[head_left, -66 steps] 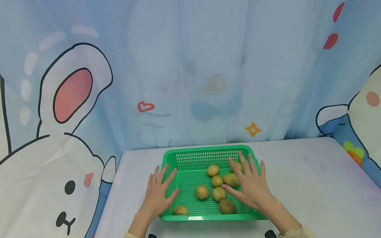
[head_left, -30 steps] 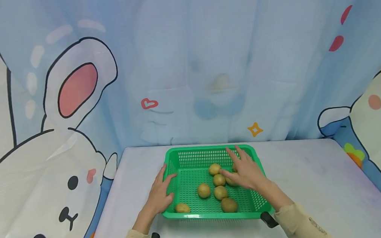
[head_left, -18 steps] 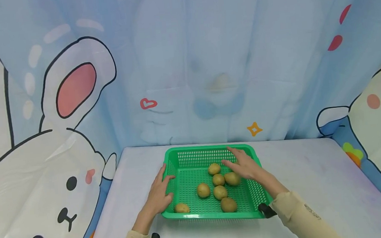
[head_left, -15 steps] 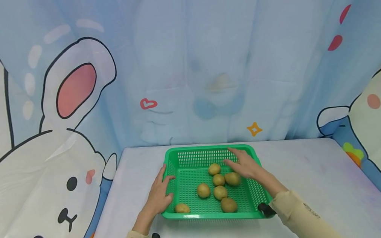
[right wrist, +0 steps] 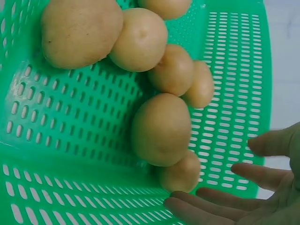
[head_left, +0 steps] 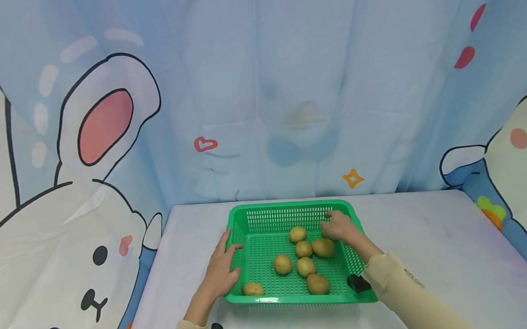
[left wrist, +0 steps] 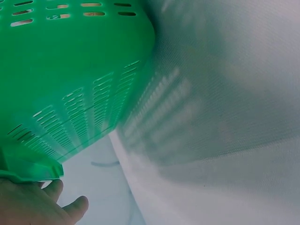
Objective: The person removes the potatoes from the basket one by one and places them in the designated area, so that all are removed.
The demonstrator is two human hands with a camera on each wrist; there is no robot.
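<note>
So the right hand is lower now, down in the basket's far right corner, fingers right by the potato there instead of spread out above. Left hand goes from splayed to lying along the left rim.

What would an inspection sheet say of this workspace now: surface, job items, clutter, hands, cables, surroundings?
Surface: white table bearing a green basket.
Job items: eight potatoes in the basket, one partly hidden by the right hand.
Clutter: nothing seen.
Hands: left hand at the basket's left rim; right hand near the far-right corner beside that potato, contact unclear.
Cables: nothing seen.
Surroundings: blue curtain with cartoon prints.
</note>
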